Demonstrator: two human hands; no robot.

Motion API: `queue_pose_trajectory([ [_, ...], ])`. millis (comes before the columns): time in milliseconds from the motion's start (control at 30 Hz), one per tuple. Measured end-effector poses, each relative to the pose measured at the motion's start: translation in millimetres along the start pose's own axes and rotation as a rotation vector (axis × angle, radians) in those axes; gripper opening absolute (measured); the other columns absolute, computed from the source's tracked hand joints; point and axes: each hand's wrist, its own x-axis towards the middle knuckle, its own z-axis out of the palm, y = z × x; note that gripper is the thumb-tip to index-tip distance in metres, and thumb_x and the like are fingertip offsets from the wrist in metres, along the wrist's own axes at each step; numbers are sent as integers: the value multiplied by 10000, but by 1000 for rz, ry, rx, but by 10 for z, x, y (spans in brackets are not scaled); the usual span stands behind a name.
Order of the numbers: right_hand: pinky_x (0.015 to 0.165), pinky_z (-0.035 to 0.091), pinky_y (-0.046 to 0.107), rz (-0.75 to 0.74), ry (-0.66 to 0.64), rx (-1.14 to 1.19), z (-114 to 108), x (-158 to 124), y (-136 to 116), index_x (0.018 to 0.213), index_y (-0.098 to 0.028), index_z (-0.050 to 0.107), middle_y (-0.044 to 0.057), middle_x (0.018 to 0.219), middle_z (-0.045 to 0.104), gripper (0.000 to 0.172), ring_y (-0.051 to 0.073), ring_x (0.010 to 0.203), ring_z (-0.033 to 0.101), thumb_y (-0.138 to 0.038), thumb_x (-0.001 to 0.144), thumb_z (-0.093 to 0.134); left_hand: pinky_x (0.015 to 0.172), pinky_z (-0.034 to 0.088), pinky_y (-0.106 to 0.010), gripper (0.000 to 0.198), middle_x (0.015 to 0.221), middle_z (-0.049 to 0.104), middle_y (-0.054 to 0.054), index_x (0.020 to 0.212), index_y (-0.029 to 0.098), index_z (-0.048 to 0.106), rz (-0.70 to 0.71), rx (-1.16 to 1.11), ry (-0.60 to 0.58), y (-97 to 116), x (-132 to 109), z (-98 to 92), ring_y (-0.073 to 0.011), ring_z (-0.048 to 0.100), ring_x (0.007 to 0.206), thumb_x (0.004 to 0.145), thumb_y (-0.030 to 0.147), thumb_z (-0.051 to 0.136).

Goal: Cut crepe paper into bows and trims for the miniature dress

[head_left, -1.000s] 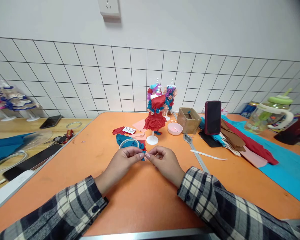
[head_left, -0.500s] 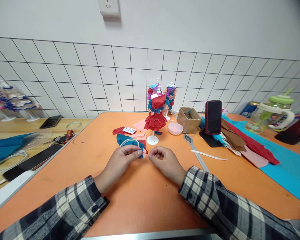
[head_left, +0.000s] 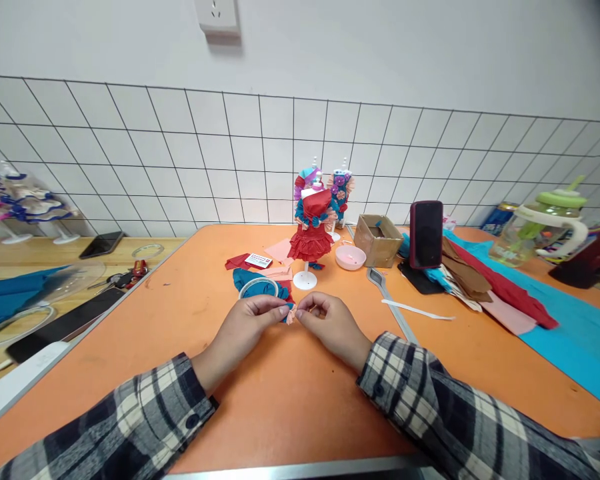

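Between thumb and fingers, my left hand (head_left: 247, 327) pinches a small blue and pink crepe paper piece (head_left: 291, 315) above the orange table. My right hand (head_left: 333, 327) is closed in a pinch at the pink frilled edge; its curled fingers hide the exact grip. Just beyond my left hand, a tape roll (head_left: 275, 285) lies on crumpled blue crepe paper (head_left: 241, 276). Behind my hands stands a miniature dress form in a red paper dress (head_left: 310, 241), with blue and pink ruffles at its waist.
A pink bowl (head_left: 351, 257), a cardboard box (head_left: 379, 241) and tweezers (head_left: 379, 281) are right of the dress form. A white strip (head_left: 417, 310) crosses the tweezers. An upright phone (head_left: 427, 235), coloured paper sheets (head_left: 575, 347) and a lidded bottle (head_left: 545, 230) occupy the right side.
My left hand has shifted slightly right with the paper piece, bringing its pink edge against my right fingertips. My right hand has barely moved.
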Motion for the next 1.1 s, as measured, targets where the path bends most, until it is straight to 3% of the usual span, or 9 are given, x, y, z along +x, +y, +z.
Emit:
queue_pose_trajectory([
  [167,521,360,216,-48,33,28,-23,-21,-29,937,-193,624,-9,823,620,216,81,549,457,-275,739,596,768,477,-316,189,787,741,-40,746,185,740,13,36,-65,-11,8,4,-208,642,767,713,367,703],
  [300,505,315,222,-64,45,-79,-11,-2,-12,761,-182,646,-20,662,586,94,88,527,418,-264,724,622,749,482,-315,197,782,742,-38,767,190,745,29,59,-58,-30,17,7,-208,643,757,719,375,696],
  [467,464,255,219,37,43,-6,19,0,15,762,-182,633,-50,531,466,156,88,478,380,-334,725,636,784,471,-317,191,794,736,-41,779,178,740,18,24,0,-43,26,-3,-211,643,789,713,355,715],
  [600,443,219,218,72,48,64,26,10,55,778,-189,626,-63,503,420,175,80,445,327,-358,734,637,878,455,-335,313,1001,723,-64,1003,186,719,-14,-108,-7,-77,21,-27,-227,635,942,757,379,698],
  [700,441,218,221,56,78,107,30,29,81,791,-190,624,-67,506,411,181,80,441,312,-364,743,630,913,455,-348,476,1089,691,-73,1206,213,619,-53,-257,-70,-109,13,-17,-225,625,1010,769,380,707],
  [833,444,216,225,40,109,128,51,21,68,794,-193,623,-71,503,395,193,79,442,305,-380,745,633,894,460,-343,396,998,699,-95,1041,158,673,-111,-324,-131,-139,7,35,-223,634,968,708,347,775],
  [933,435,204,226,62,68,131,54,-11,22,789,-194,611,-79,486,362,181,79,429,292,-369,743,623,818,467,-312,304,883,704,-72,876,144,687,-145,-308,-108,-130,6,54,-197,640,856,685,358,786],
  [1100,485,316,224,-58,17,121,25,-27,-23,910,-192,612,-12,832,586,200,71,512,390,-300,744,582,729,452,-276,267,839,691,-37,838,156,685,-68,-103,-134,-93,14,33,-177,611,782,719,391,730],
])
